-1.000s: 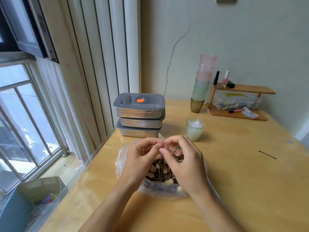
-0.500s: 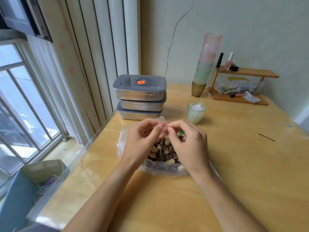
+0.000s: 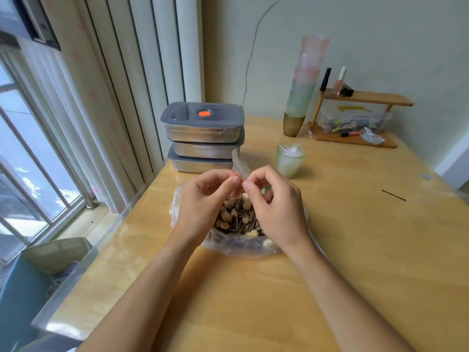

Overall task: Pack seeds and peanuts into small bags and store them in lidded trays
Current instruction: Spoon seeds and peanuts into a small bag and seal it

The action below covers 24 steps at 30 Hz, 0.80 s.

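Left hand [image 3: 203, 199], right hand [image 3: 274, 207], pinching small bag [image 3: 239, 165]

I saw bare tabletop [image 3: 368, 250] wide open to the right of the big bag [image 3: 228, 246], broken only by a thin dark stick [image 3: 393, 195]. Ahead, the stacked trays [image 3: 203, 138] blocked the far left. The green cup [image 3: 290, 161] stood near them, leaving a gap between. The cup tower [image 3: 305, 80] and wooden shelf [image 3: 368, 99] lined the wall.

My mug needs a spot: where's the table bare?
Bare wood lies right of the seed-and-peanut bag, nearer than the thin stick, and along the near table edge. Crowded: lidded trays, green cup and wooden shelf at the back.
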Motion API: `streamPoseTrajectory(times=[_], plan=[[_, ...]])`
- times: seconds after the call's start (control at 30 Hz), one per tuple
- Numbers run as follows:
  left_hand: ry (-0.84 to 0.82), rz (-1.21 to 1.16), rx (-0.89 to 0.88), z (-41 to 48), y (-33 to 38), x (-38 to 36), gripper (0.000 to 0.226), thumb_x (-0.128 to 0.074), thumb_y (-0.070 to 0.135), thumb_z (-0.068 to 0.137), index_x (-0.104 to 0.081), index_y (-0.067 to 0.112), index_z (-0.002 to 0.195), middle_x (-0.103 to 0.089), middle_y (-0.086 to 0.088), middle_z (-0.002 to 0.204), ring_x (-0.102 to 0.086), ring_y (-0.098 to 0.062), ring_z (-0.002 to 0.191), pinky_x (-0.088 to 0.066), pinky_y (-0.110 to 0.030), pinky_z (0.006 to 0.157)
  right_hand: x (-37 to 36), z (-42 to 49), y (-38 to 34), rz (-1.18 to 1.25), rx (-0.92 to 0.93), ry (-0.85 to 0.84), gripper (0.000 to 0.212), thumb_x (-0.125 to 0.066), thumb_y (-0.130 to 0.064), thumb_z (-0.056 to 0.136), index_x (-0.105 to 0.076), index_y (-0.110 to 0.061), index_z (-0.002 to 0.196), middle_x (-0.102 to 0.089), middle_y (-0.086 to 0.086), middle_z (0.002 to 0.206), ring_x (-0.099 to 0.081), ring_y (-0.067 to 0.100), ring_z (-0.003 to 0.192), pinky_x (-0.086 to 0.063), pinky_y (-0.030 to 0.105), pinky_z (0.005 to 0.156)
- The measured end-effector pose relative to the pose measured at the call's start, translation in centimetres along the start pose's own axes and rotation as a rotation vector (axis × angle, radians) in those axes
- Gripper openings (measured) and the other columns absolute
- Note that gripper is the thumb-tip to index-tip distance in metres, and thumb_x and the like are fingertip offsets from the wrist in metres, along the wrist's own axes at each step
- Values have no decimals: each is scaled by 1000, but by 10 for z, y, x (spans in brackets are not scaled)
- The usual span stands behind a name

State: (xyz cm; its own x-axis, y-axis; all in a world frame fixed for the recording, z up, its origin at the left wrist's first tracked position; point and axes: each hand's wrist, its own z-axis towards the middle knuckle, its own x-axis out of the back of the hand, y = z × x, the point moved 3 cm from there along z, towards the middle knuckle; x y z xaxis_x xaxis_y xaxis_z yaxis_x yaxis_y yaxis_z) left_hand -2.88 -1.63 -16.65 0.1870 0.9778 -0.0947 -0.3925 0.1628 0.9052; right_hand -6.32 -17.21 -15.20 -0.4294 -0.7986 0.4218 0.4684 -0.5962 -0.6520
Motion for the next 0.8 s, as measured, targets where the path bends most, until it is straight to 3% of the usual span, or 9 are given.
streamPoseTrajectory(times=[0.1,0.23,0.33,0.53,0.8], plan=[[-16,48,-18,-2,3,-3,7,-69,3,96,-74,-1,96,-75,-1,81,-68,-11,75,-55,-23,75,0,-1,2,4,-20,-5,15,-69,-13,96,-59,-17,85,-61,-13,73,-55,5,64,-36,13,63],[-14,138,-58,-4,3,-4,8,-68,7,97,-75,9,93,-76,-3,81,-71,-12,76,-55,-23,73,1,0,-5,-55,60,-19,10,-73,-11,93,-65,-18,91,-66,-12,82,-57,1,71,-40,9,64],[-12,220,-93,-3,4,-3,9,-69,9,97,-75,11,90,-74,-3,79,-71,-15,75,-57,-28,70,4,0,-5,-63,108,-2,12,-71,-10,94,-68,-20,89,-68,-14,79,-63,4,71,-51,23,64],[7,425,-172,-4,3,-7,19,-66,7,94,-61,16,78,-60,5,68,-56,-11,63,-42,-20,61,0,-1,-2,-187,185,-7,13,-73,-11,90,-63,-17,85,-62,-11,76,-55,10,65,-49,33,60],[-83,418,-205,-5,8,-2,13,-65,10,99,-68,14,87,-68,4,78,-67,-19,75,-53,-29,67,12,8,1,82,66,-180,5,-81,-15,89,-76,-16,89,-74,-10,76,-71,12,70,-58,25,69]])
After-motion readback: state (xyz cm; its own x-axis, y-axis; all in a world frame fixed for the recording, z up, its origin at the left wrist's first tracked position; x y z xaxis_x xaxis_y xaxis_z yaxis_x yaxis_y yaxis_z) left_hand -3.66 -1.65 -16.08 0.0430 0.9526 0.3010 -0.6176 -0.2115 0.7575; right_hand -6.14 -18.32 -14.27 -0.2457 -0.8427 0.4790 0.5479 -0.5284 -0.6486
